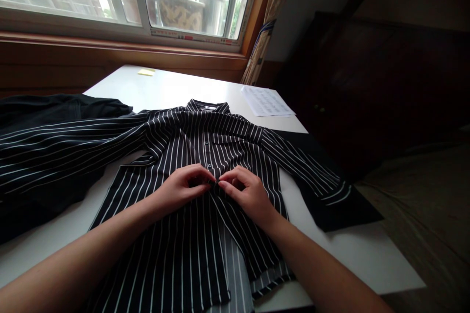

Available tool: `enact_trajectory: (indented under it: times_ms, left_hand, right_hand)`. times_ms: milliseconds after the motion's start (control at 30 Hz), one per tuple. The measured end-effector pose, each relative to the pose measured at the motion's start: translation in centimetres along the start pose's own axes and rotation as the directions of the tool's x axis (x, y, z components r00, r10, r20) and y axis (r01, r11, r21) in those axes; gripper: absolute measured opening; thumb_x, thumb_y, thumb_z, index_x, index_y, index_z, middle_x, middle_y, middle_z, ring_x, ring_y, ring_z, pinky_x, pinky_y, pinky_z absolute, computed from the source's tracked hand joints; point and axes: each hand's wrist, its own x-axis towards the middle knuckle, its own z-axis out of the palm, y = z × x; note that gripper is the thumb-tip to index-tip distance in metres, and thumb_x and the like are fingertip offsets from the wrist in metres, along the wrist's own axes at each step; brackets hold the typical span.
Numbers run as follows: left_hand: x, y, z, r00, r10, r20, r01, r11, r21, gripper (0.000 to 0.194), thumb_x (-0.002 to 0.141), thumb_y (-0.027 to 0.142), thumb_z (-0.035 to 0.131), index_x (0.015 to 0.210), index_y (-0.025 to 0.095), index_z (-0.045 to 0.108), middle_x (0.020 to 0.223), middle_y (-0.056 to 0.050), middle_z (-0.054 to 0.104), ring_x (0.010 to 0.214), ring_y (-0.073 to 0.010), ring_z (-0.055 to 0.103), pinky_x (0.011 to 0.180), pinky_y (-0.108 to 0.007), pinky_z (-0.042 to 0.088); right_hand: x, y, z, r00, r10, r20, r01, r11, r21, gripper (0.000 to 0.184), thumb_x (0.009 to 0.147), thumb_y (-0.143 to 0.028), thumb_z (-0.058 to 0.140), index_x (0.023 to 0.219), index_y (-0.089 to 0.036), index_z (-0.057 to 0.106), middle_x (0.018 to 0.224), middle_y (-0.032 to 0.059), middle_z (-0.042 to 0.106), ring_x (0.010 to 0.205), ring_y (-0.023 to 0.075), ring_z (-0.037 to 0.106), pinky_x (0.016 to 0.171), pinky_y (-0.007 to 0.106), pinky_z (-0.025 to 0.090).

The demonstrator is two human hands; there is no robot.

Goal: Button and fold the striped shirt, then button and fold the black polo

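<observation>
A black shirt with white stripes point(172, 151) lies face up on a white table, its collar toward the window and its sleeves spread to both sides. Two buttons show fastened on the front above my hands, while below them the front edges part and the greyish inside shows. My left hand point(189, 183) pinches the front edge of the shirt at mid-chest. Close beside it, my right hand point(244, 188) pinches the opposite edge, the fingertips of both nearly touching. Any button between the fingers is hidden.
Dark garments point(73, 107) lie under the left sleeve, and a dark cloth point(330, 215) under the right one. On the white table point(191, 89) are a yellow note point(146, 72) and printed sheets point(267, 101). A window and a tied curtain point(262, 41) stand behind.
</observation>
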Motion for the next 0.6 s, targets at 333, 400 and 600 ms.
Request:
enact_trajectory:
  times_ms: [333,400,600]
  left_hand:
    - [-0.16,0.0,0.46,0.999,-0.02,-0.037,0.018,0.998,-0.068,0.016,0.087,0.026,0.069,0.099,0.018,0.061,0.09,0.0,0.064,0.08,-0.0125,0.061,0.072,-0.026,0.051]
    - [-0.13,-0.06,0.46,0.999,-0.016,-0.032,0.014,0.998,-0.061,0.015,0.088,0.026,0.069,0.098,0.018,0.061,0.091,0.0,0.064,0.081,-0.0128,0.061,0.073,-0.027,0.051]
    - [-0.11,-0.08,0.39,0.999,-0.005,-0.032,0.004,1.0,-0.026,0.012,0.088,0.025,0.067,0.095,0.018,0.06,0.089,0.0,0.063,0.081,-0.0129,0.061,0.073,-0.027,0.05]
  right_hand:
    - [-0.13,0.13,0.71,0.998,-0.037,0.058,0.037,0.999,0.006,0.013,0.089,-0.027,0.073,0.102,-0.024,0.074,0.085,-0.0007,0.061,0.071,0.0126,0.057,0.065,0.027,0.047]
    - [-0.18,0.15,0.76,0.998,-0.045,0.043,0.045,0.999,0.001,0.012,0.089,-0.028,0.073,0.101,-0.024,0.074,0.084,-0.0005,0.062,0.071,0.0126,0.057,0.064,0.027,0.047]
    - [-0.18,0.26,0.77,0.998,-0.06,0.021,0.059,0.998,0.019,0.012,0.088,-0.028,0.074,0.099,-0.024,0.076,0.086,0.0001,0.066,0.073,0.013,0.061,0.067,0.028,0.05]
